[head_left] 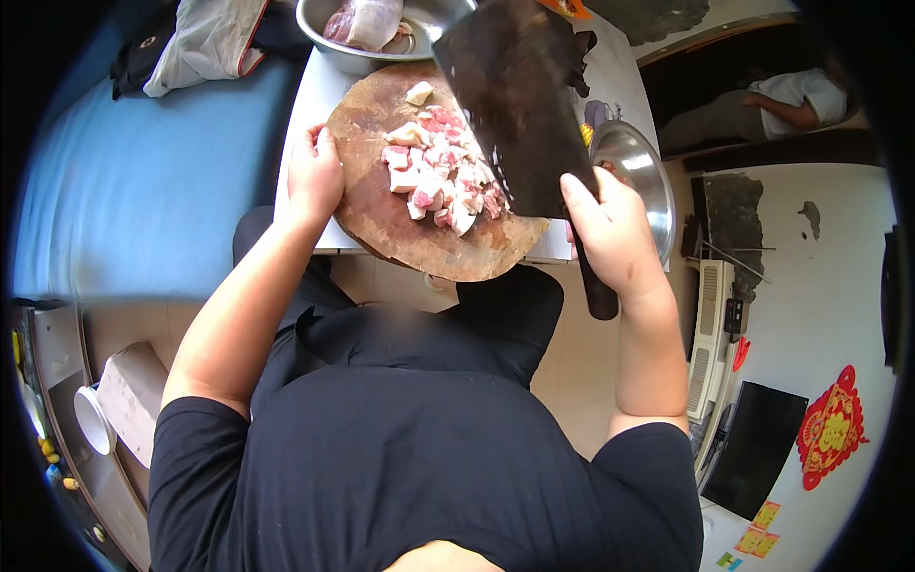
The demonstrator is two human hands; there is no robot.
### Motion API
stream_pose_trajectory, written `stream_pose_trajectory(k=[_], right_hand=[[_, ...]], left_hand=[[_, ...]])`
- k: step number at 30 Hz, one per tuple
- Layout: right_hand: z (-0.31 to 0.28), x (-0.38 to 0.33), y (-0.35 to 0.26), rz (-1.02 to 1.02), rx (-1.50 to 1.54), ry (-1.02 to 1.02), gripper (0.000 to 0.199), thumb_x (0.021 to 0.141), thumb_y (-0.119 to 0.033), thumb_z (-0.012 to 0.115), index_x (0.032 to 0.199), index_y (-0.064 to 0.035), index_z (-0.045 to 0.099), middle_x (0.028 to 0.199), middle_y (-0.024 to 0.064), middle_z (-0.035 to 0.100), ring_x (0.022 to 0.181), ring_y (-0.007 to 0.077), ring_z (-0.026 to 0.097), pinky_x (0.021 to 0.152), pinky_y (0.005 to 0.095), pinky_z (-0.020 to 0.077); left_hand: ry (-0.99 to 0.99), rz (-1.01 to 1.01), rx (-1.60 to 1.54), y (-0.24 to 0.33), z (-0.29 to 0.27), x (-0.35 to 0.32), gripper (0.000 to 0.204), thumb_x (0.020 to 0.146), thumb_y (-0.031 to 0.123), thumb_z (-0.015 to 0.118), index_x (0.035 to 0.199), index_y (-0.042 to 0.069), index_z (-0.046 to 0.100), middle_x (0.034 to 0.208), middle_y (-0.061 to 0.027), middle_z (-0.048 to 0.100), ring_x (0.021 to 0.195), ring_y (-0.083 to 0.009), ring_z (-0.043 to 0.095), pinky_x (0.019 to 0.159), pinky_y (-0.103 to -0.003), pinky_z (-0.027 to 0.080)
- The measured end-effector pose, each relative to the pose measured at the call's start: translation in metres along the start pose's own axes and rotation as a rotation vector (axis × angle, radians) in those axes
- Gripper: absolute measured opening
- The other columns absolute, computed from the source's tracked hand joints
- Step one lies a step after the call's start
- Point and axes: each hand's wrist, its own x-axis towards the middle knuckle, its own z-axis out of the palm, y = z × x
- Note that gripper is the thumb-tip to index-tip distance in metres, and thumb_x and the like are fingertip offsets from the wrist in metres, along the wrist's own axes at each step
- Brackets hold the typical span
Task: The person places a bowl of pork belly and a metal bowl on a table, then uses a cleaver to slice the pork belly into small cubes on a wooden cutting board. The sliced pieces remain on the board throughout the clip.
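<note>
My right hand (615,234) is closed round the dark handle of a wide-bladed cleaver (519,105). The blade is raised over the right side of a round wooden chopping board (367,205) and hides part of it. Chunks of raw, fatty pink-and-white meat (434,172) lie heaped on the board's middle, with one pale piece (418,92) apart near the far edge. At the board's left edge, my left hand (315,181) grips the rim with bent fingers. The board's near side juts past the table's front edge.
Behind the board, a metal basin (353,62) holds a large piece of meat (367,21). Another metal bowl (639,176) stands at the right of the white table (610,62), partly behind my right hand. A blue-covered bed (162,181) lies left. Another person (796,100) is at the far right.
</note>
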Motion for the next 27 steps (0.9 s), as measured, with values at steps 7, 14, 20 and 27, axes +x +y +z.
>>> stream_pose_trajectory(k=[7,14,20,27], right_hand=[[0.014,0.019,0.004,-0.062,-0.43,-0.125,0.039,0.091,-0.038,0.044,0.104,-0.0053,0.06,0.096,0.0242,0.063,0.093,0.0411,0.06,0.082,0.046,0.0481],[0.025,0.021,0.004,-0.048,-0.255,0.061,0.039,0.092,-0.033,0.049,0.106,0.0019,0.057,0.086,0.0256,0.064,0.083,0.0368,0.064,0.073,0.0398,0.0497],[0.0,0.023,-0.004,-0.014,-0.238,-0.065,0.037,0.093,-0.035,0.048,0.098,0.0,0.057,0.072,0.0129,0.06,0.063,0.0233,0.058,0.061,0.0339,0.0473],[0.027,0.023,0.008,0.031,-0.445,-0.094,0.041,0.091,-0.038,0.043,0.105,-0.0027,0.059,0.103,0.0239,0.062,0.101,0.0403,0.057,0.088,0.0437,0.0448]], left_hand=[[-0.002,0.014,0.057,0.0,0.004,0.004,0.031,0.097,0.022,0.045,0.114,-0.003,0.053,0.104,-0.0177,0.062,0.096,-0.0237,0.06,0.087,-0.032,0.045],[-0.002,-0.025,0.013,-0.006,0.002,0.003,0.031,0.097,0.022,0.045,0.113,-0.002,0.054,0.104,-0.0183,0.063,0.096,-0.0252,0.06,0.087,-0.033,0.046],[-0.016,-0.008,0.038,0.009,0.001,-0.004,0.032,0.096,0.021,0.046,0.115,-0.004,0.053,0.106,-0.0186,0.062,0.099,-0.0257,0.06,0.088,-0.033,0.045],[-0.042,-0.029,0.004,0.004,0.001,-0.001,0.032,0.096,0.022,0.046,0.116,-0.003,0.052,0.106,-0.0183,0.062,0.098,-0.0256,0.06,0.088,-0.033,0.045]])
